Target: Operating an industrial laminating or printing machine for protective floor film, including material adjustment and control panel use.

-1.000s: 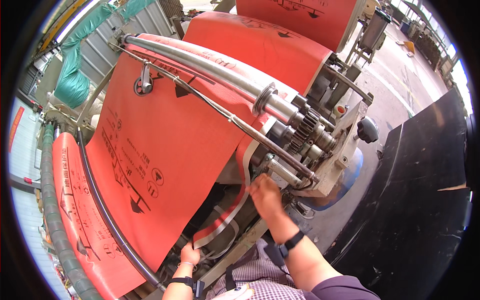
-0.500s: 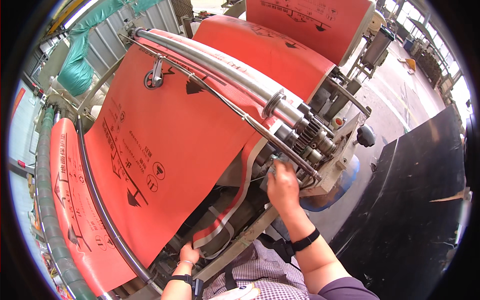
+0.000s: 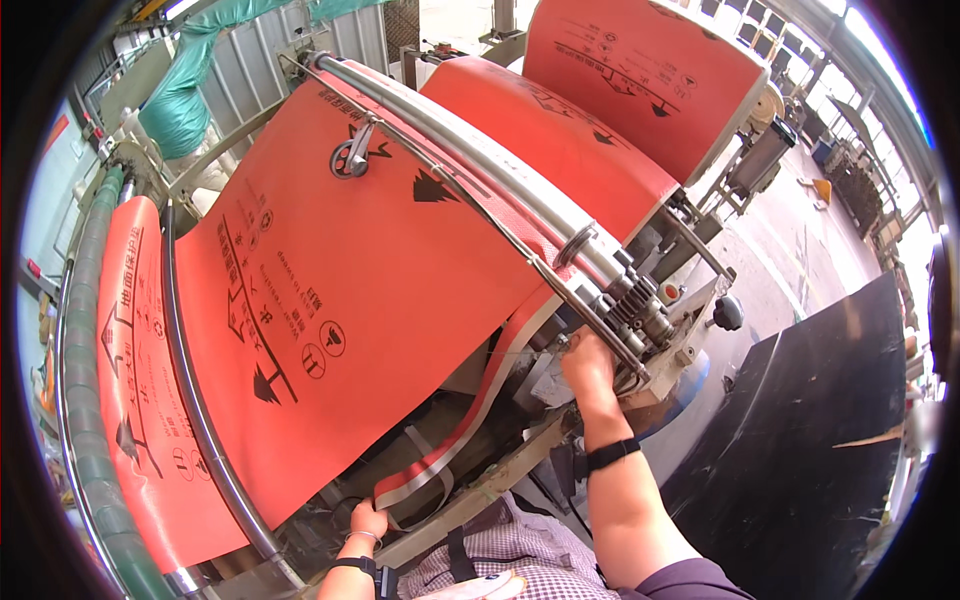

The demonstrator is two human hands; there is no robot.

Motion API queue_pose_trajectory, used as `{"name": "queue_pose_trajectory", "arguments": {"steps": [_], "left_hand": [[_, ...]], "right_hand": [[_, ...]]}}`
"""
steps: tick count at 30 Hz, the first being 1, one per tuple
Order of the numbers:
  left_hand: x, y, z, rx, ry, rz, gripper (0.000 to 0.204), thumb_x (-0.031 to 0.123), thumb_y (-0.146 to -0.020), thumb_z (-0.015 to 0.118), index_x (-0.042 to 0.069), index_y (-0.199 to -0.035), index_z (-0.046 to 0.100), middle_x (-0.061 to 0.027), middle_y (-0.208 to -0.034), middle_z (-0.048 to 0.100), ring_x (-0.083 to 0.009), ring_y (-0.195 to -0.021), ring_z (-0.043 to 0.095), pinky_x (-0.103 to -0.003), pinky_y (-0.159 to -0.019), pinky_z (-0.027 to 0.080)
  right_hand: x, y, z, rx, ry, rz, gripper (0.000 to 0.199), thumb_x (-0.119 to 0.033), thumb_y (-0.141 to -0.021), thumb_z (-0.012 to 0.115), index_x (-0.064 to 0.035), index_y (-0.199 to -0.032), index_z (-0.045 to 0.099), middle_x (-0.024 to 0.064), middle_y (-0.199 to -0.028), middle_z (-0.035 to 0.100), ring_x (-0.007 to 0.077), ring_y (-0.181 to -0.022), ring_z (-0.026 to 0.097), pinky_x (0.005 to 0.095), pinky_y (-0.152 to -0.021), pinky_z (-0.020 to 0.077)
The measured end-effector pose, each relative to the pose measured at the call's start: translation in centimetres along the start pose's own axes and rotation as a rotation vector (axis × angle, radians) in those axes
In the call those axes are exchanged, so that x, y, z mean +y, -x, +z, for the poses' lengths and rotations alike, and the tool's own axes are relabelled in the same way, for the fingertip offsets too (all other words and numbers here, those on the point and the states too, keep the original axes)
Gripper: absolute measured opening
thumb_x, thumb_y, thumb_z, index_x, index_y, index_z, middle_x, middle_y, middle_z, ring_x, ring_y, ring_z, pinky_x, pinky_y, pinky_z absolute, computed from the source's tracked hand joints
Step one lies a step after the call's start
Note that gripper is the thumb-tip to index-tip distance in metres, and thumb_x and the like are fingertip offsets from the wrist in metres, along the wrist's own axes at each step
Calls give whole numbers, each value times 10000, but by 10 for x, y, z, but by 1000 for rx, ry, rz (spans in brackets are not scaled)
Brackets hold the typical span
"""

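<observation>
The left hand [image 3: 369,519] is holding the strip [image 3: 447,452] in clamped fingers; the right hand [image 3: 588,364] is sitting near the gears [image 3: 632,298], finger closure indeterminable.

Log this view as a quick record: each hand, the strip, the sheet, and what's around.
Left hand: holding the lower end of the strip
Right hand: near the gears; fingertip contact unclear
Strip: red and grey, curving down from the sheet's right edge
Sheet: red with black print, stretched across the machine
Left side: dark bar across the sheet, green roller beyond
Right side: black knob, large black panel
</observation>
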State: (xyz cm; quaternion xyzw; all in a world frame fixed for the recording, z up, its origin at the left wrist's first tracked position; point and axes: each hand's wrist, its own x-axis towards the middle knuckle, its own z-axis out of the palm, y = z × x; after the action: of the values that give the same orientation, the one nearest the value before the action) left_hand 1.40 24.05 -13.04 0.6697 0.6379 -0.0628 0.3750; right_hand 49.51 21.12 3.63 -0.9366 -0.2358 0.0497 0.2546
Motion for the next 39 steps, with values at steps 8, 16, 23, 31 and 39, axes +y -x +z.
{"name": "queue_pose_trajectory", "arguments": {"steps": [8,16,23,31,39], "left_hand": [[-14,-8,-5,51,41,-61,360,267,-799,648,-5,-1032,678,-284,-1014,662,-426,-1019,629,-460,-875,498],[-35,-67,9,119,298,-137,433,177,-786,688,-12,-1163,589,-279,-1057,666,-412,-993,658,-448,-865,523],[28,-88,-16,498,352,-40,378,112,-850,631,-24,-1198,573,-224,-1044,688,-356,-1028,657,-433,-825,528],[49,-96,-42,693,710,-121,390,286,-933,577,-20,-1170,625,-196,-1171,655,-286,-1052,622,-405,-907,487],[3,-79,26,-89,224,-23,641,332,-798,741,-12,-1298,534,-212,-1049,684,-310,-977,672,-398,-876,516]], "right_hand": [[-34,149,-2,-733,-481,-930,295,36,-661,601,-58,-939,572,139,-896,550,367,-835,564,454,-699,487],[-42,187,68,-926,-508,-931,228,-37,-717,613,-49,-944,639,170,-892,635,392,-838,631,454,-718,520],[5,98,89,-663,-518,19,281,-80,-942,515,-31,-1215,562,140,-883,667,248,-775,680,356,-677,529],[3,82,33,-39,-1063,237,187,-90,-978,513,10,-1098,618,54,-775,610,111,-592,581,251,-569,501],[-8,10,-1,-236,-834,452,334,-212,-943,591,6,-1196,594,49,-698,580,151,-512,573,305,-457,489]]}}
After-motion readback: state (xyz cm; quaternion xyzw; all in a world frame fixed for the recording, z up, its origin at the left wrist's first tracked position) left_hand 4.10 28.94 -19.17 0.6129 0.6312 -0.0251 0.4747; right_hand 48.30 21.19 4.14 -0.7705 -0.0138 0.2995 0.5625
